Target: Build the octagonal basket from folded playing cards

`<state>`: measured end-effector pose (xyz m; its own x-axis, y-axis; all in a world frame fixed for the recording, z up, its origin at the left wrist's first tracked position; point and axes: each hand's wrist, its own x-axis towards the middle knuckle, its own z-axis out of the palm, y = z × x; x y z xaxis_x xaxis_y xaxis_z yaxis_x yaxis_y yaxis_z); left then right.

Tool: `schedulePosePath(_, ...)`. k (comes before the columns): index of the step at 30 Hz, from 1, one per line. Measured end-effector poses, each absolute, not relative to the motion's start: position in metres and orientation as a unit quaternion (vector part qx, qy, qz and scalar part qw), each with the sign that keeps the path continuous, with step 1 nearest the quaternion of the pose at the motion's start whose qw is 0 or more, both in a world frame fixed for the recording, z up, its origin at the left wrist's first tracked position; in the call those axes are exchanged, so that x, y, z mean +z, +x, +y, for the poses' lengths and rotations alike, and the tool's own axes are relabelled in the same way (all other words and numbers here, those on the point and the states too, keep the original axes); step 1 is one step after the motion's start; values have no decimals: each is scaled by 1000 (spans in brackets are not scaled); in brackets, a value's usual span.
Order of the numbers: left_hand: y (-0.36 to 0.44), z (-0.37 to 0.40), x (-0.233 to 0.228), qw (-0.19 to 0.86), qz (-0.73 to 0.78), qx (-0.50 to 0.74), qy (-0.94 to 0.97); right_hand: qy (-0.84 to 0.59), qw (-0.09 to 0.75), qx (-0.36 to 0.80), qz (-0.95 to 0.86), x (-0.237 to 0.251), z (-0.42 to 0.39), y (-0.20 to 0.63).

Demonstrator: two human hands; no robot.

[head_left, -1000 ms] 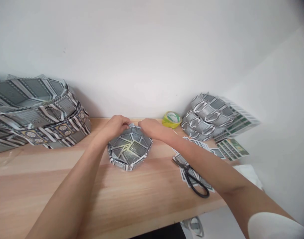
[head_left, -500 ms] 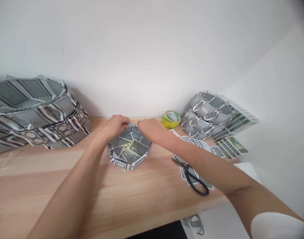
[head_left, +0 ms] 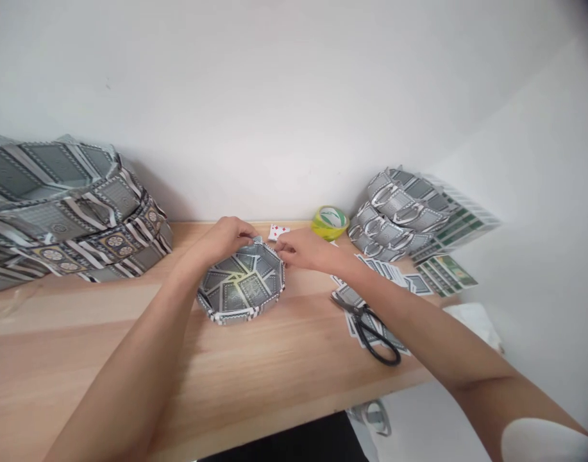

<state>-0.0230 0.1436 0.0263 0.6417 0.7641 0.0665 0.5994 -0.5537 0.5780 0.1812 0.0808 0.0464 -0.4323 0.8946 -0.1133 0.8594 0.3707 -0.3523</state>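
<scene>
A small bowl (head_left: 240, 289) folded from grey-backed playing cards sits on the wooden table (head_left: 255, 378), near its back edge. My left hand (head_left: 224, 237) pinches the bowl's far rim. My right hand (head_left: 306, 249) grips the rim just to the right, fingers closed on a card piece there. A card with red pips (head_left: 277, 231) lies behind the bowl, between my two hands.
A big stack of card-woven baskets (head_left: 67, 205) fills the back left. A yellow-green tape roll (head_left: 329, 222), card rings (head_left: 399, 215), card sheets (head_left: 447, 273), loose cards (head_left: 394, 276) and black scissors (head_left: 370, 327) lie at the right. White walls stand behind and to the right.
The bowl and both hands have shifted slightly left and toward me in view. The red-pip card behind the bowl has come into sight.
</scene>
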Motion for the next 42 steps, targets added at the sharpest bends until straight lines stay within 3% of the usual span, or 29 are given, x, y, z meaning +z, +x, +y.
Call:
schedulePosePath(11,-24,145,28,243,372,122,888,-447,84,306,-836,41,88,196)
schedulePosePath(22,-21,138,37,205,381,95,897,-530,144,353,-757,34,68,182)
schedulePosePath(32,-33,65,69,18,424,128,897,-564,231,419,-673,21,20,162)
schedulePosePath(36,-36,19,60,53,410,153,898,-562,223,441,-663,16,2,159)
schedulePosePath(42,-32,-14,38,120,435,116,885,-558,209,383,-705,18,-14,168)
